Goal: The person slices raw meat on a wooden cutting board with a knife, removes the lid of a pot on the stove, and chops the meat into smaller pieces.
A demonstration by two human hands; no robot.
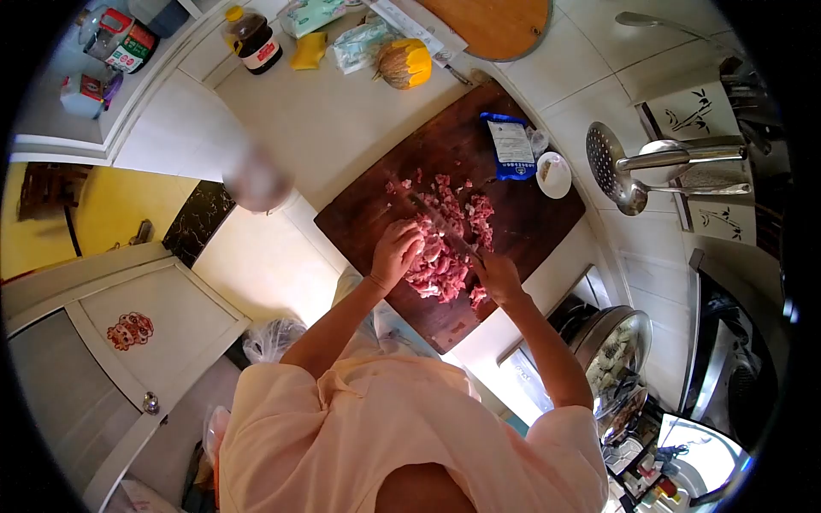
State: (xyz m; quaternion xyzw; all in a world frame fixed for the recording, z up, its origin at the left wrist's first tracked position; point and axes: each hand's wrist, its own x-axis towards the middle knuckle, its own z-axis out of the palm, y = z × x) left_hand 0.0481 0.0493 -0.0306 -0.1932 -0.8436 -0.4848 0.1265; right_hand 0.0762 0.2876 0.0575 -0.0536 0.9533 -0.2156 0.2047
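Chopped red meat (440,272) lies in a heap on a dark wooden cutting board (368,192). My right hand (498,278) is closed round the handle of a knife (445,228), whose blade points up and left across the meat. My left hand (396,250) rests with curled fingers against the left side of the heap, pressing on pieces of meat near the blade. Small bits of meat are scattered toward the upper left of the board.
A blue packet (510,147) and a small white dish (553,175) sit at the board's upper right. Behind it are a cut pumpkin (404,64) and a dark sauce bottle (254,43). Ladles (611,162) hang at right, above a pan (620,346) on the stove side.
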